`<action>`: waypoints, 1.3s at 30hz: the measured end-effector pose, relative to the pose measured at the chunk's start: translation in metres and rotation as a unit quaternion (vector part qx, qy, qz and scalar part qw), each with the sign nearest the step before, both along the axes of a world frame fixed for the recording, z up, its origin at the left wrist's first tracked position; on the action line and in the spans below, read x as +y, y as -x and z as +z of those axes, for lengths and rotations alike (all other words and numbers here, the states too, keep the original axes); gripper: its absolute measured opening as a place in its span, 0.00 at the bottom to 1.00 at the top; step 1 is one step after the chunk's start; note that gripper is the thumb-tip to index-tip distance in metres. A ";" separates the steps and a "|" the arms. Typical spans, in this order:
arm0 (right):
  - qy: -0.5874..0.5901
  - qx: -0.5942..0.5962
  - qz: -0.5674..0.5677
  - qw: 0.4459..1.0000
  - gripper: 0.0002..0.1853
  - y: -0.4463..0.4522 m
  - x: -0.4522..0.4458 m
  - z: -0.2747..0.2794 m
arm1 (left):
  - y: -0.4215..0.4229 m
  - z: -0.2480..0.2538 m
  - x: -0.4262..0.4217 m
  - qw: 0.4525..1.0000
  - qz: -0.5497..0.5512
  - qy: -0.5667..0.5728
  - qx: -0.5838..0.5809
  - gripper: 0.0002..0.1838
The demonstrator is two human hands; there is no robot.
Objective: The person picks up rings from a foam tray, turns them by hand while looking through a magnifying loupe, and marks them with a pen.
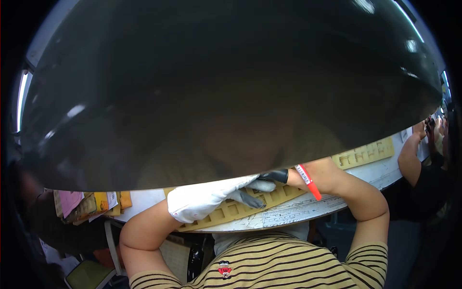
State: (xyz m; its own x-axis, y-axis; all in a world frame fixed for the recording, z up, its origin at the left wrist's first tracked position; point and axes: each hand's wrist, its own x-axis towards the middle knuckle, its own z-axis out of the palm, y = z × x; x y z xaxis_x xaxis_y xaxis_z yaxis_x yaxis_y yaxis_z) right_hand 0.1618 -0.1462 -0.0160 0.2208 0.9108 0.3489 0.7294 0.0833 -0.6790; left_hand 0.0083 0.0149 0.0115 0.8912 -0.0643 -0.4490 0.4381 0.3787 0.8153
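Well, the pale yellow tray with rows of square recesses (216,219) lies on the white, worn-topped counter (298,209) in front of your body, beneath your hands and partly hidden by the large, glossy dark dome (231,96). It looks like moulded plastic or foam, so you would probably find it light and fairly stiff, perhaps bending a little along its length. Its surface seems dull rather than slick. The long rim nearest you, or the two short ends, would likely give a surer hold than the thin walls between the recesses, which might be the weaker part.

Your left hand in a white glove with grey fingers (226,189) reaches in with the elbow bent outward and the palm angled down. Its lower fingers extend loosely over the tray; its upper ones meet the smooth black piece (276,176) beside your right hand (292,178), and you cannot tell from here whether they grip it.

Your right forearm comes in from the other side, elbow bent, a red band with a white label (309,182) around the wrist. The dome covers much of that hand, so whether its fingers are clenched or released cannot be told, nor whether the black piece is a finger covering or a handle.
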 end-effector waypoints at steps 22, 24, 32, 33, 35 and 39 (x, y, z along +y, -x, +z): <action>0.032 0.065 -0.015 0.997 0.23 0.002 -0.002 0.000 | 0.001 -0.002 -0.003 0.999 0.002 -0.031 -0.022 0.23; 0.039 0.067 -0.015 0.997 0.23 0.002 -0.002 -0.003 | 0.000 0.000 -0.004 0.999 0.002 -0.032 -0.012 0.22; 0.034 0.050 0.006 0.998 0.23 0.001 -0.002 -0.012 | 0.002 -0.007 -0.003 0.997 0.011 -0.070 -0.017 0.21; 0.038 0.058 0.007 0.998 0.24 0.002 -0.002 -0.010 | 0.002 -0.005 -0.004 0.996 0.014 -0.081 -0.020 0.20; 0.041 0.054 -0.002 0.998 0.23 0.001 -0.001 -0.001 | 0.001 -0.004 -0.004 0.996 0.017 -0.084 -0.020 0.20; 0.076 -0.009 -0.007 0.997 0.22 -0.003 -0.002 0.018 | 0.002 -0.004 -0.003 0.996 0.024 -0.089 -0.012 0.20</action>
State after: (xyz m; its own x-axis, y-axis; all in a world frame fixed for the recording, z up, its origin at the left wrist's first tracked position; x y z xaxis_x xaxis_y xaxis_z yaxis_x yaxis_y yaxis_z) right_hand 0.1647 -0.1483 0.0016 0.2294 0.9503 0.2106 0.7417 -0.0306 -0.6701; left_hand 0.0065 0.0122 0.0077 0.9020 0.0564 -0.4281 0.4028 0.2476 0.8812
